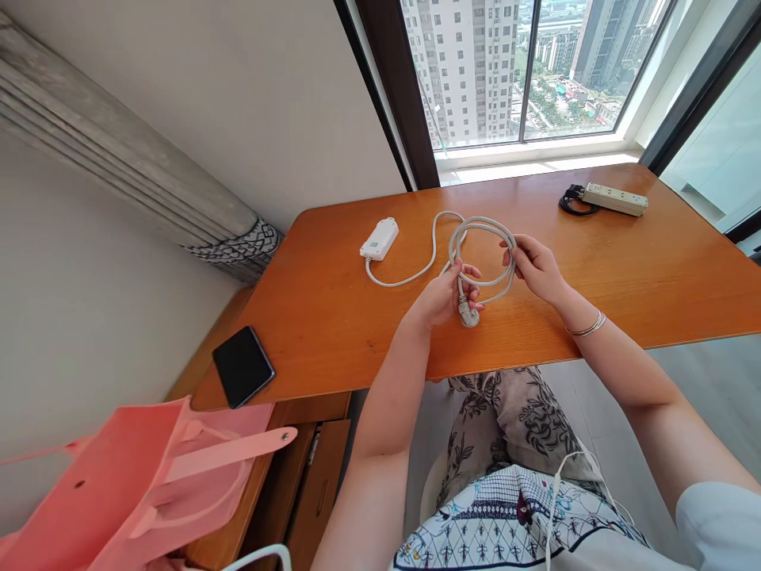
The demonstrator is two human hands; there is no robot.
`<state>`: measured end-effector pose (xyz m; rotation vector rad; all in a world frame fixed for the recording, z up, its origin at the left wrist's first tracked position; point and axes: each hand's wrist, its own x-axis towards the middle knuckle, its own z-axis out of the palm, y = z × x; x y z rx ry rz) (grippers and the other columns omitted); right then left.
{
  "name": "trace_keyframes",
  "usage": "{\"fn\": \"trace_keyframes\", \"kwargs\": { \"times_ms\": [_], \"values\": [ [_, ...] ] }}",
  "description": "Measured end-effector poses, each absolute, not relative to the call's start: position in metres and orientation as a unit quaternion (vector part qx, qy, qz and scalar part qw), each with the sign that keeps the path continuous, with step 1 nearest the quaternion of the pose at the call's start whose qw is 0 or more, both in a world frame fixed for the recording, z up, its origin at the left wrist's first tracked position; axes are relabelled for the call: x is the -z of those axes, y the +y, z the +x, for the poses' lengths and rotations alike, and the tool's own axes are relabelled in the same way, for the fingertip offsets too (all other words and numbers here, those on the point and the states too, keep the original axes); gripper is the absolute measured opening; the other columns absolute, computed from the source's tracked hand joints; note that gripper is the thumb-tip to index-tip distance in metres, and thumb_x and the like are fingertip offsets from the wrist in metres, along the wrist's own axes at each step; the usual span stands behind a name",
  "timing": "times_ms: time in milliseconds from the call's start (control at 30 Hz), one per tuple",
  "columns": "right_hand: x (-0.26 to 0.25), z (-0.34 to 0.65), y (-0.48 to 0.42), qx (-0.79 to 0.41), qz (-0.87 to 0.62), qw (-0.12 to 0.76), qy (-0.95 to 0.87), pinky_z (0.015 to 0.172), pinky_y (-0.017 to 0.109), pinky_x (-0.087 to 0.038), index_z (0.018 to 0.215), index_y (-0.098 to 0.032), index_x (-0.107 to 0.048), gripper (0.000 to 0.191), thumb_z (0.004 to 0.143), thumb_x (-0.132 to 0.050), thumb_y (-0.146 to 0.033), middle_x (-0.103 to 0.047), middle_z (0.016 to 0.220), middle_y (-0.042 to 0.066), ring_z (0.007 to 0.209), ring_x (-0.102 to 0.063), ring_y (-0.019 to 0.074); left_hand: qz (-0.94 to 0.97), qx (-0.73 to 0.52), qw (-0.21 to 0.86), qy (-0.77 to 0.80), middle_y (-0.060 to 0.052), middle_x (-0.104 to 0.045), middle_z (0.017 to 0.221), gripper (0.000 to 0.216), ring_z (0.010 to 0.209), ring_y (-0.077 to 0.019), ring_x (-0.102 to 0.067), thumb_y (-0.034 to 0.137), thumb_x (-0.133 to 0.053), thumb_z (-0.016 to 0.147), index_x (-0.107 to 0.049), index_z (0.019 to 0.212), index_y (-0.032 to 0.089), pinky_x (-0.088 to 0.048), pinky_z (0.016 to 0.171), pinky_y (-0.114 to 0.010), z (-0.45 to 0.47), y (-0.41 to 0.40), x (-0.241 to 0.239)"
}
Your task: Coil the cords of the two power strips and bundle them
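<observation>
A white power cord (484,222) is looped into a coil between my two hands, above the wooden table. My left hand (447,295) is closed around the near left side of the coil, with the grey-white plug (468,312) hanging just below its fingers. On the coil's right side, my right hand (535,266) pinches the loops between thumb and fingers. From the coil the cord runs left across the tabletop to a small white power strip (379,239), which lies on the table.
The brown table (333,333) reaches toward a window. A cream power strip (615,199) with a bundled black cord (575,201) lies at the far right. A black phone (243,366) rests at the left edge, above a pink bag (143,476).
</observation>
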<state>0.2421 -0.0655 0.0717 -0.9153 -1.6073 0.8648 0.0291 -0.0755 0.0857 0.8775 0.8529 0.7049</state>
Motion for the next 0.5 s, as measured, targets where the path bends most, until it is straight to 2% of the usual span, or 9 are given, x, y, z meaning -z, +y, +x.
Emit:
{"fn": "trace_keyframes", "kwargs": {
  "times_ms": [200,367,433,500],
  "values": [
    [-0.071,0.239,-0.067,-0.376,-0.377,0.532,-0.658,0.052,0.025,-0.042,0.108,-0.022,-0.06,0.047,0.094,-0.057,-0.067,-0.065,0.082,0.001,0.053,-0.046,0.0086,0.38,-0.495,0.65,0.434,0.001,-0.057,0.069,0.039,0.058,-0.0077,-0.06,0.05,-0.063,0.096,-0.066,0.078,0.016,-0.052,0.062,-0.019,0.043,-0.072,-0.075],
    [-0.062,0.231,-0.068,-0.394,-0.368,0.535,-0.65,0.052,0.025,-0.044,0.111,-0.023,-0.059,0.05,0.093,-0.057,-0.069,-0.067,0.087,0.002,0.056,-0.051,0.009,0.326,-0.588,0.596,0.439,0.004,-0.057,0.071,0.019,0.063,-0.0051,-0.062,0.037,-0.072,0.093,-0.073,0.09,0.019,-0.052,0.068,-0.018,0.049,-0.065,-0.067],
    [-0.059,0.229,-0.068,-0.398,-0.364,0.538,-0.648,0.053,0.025,-0.045,0.111,-0.023,-0.059,0.051,0.093,-0.057,-0.07,-0.067,0.088,0.002,0.057,-0.052,0.0093,0.296,-0.614,0.596,0.425,0.005,-0.06,0.072,0.013,0.061,-0.0045,-0.061,0.031,-0.076,0.089,-0.072,0.091,0.02,-0.051,0.067,-0.018,0.05,-0.06,-0.064],
    [-0.057,0.228,-0.067,-0.406,-0.362,0.538,-0.644,0.053,0.026,-0.046,0.111,-0.023,-0.059,0.051,0.092,-0.057,-0.07,-0.067,0.088,0.002,0.057,-0.053,0.0095,0.259,-0.632,0.603,0.412,0.007,-0.063,0.072,0.018,0.059,-0.0044,-0.06,0.025,-0.082,0.083,-0.066,0.087,0.02,-0.05,0.064,-0.018,0.049,-0.056,-0.062]
  ]
}}
